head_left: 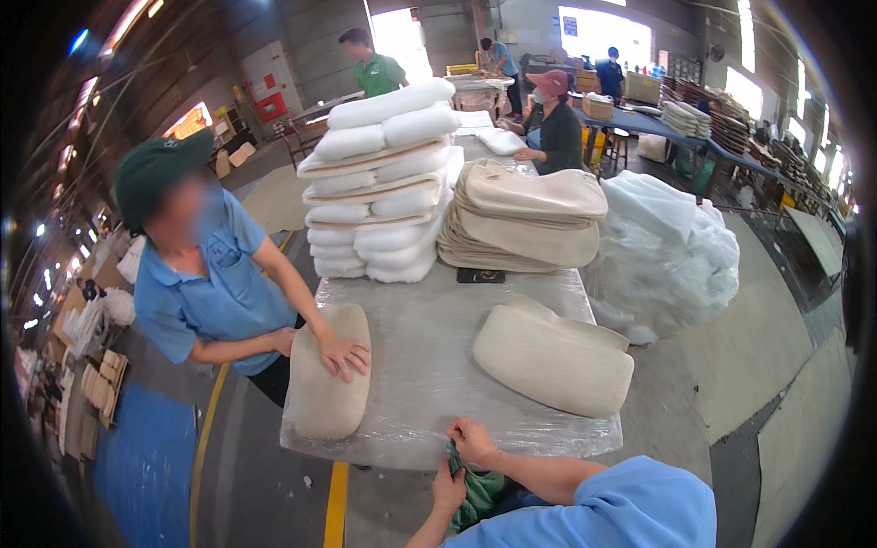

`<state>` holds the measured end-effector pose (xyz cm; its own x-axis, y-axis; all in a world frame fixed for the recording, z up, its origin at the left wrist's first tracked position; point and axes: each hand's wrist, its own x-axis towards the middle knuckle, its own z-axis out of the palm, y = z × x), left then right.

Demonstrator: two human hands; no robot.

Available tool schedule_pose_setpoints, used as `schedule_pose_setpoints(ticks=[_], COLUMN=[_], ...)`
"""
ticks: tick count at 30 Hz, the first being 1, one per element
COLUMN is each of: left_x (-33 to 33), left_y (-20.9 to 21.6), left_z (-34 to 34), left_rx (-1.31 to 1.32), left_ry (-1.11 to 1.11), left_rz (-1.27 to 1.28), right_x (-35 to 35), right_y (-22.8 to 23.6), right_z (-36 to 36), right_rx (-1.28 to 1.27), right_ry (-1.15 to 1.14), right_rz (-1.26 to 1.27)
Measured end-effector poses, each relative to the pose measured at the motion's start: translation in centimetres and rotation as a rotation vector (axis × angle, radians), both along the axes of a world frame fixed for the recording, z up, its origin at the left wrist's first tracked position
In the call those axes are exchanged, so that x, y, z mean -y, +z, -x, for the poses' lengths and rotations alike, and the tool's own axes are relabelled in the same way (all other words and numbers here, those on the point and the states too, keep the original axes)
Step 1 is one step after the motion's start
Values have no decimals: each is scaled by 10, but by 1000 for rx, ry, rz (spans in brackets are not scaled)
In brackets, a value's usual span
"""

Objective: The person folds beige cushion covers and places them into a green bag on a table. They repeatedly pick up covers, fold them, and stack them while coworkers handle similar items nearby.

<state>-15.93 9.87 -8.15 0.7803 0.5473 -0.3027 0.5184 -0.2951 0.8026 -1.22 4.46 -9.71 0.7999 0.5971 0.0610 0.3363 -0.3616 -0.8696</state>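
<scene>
Both grips engaged: our left hand point(448, 490) and right hand point(472, 443) pinch green cloth point(482, 500) by the table point(420, 384), probably for tension.

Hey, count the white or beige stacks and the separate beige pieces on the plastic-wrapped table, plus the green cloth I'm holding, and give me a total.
White stack: 1
Beige stack: 1
Separate beige pieces: 2
Green cloth: 1
Total: 5

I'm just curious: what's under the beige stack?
The plastic-wrapped table lies beneath the beige stack; a flat black item shows at its near edge. Anything further underneath is covered.
</scene>
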Motion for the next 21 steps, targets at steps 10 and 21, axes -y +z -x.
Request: schedule_pose_setpoints(ticks=[10, 21], left_x=[-24, -14], left_y=[-26, -19], left_z=[44, 50], left_rx=[-52, -34], left_ry=[-6, 55], left_rz=[-54, -57], right_x=[-2, 7], right_y=[16, -24], right_z=[15, -20], right_rx=[300, 550], right_ry=[661, 1061], right_rz=[-77, 44])
